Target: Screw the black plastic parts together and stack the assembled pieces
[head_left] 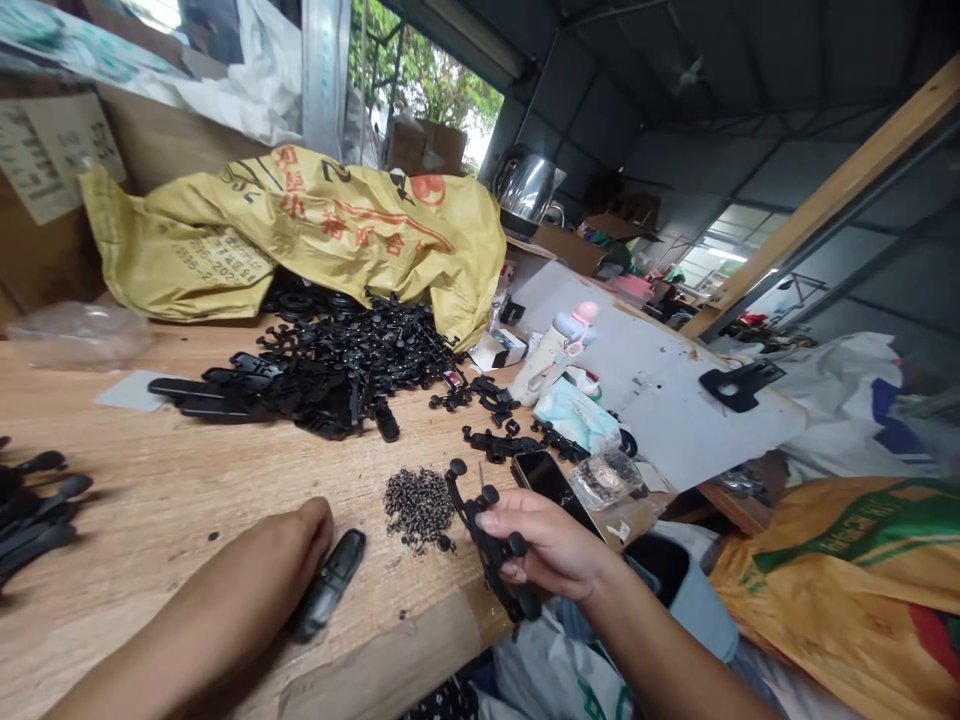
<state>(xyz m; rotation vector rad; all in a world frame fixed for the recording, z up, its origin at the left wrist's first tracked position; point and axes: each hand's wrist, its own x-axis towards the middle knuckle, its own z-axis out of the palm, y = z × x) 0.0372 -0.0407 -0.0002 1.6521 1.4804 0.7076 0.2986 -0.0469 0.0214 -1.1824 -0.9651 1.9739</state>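
Near the front edge of a wooden table [187,500], through the head camera, I have the right hand [551,540] closed about a black jointed part [489,550], thumb pressed along one side and fingers bent behind it. The part is held aslant, its round knobs standing out above and beside the fingers, its lower end reaching towards the strip of brown tape [375,665] at the table's edge. Just left of it lies a heap of tiny black pieces [416,508], too small for me to make out singly. The left hand [309,535] is low over the wood with its fingers curled under, back of the hand towards me — I cannot tell whether it grips anything. Right beside it lies a dark oblong piece [330,588], long and glossy; whether the fingers touch it, I cannot say. Farther back I see a big pile of black parts [375,345] in front of a yellow sack [360,225], with more black pieces [37,510] at the left border of my view. Behind the right hand a phone [549,480] lies near a clear plastic container [606,478] — and past those, a pale bottle [551,355] with a pink top stands tilted in my view.
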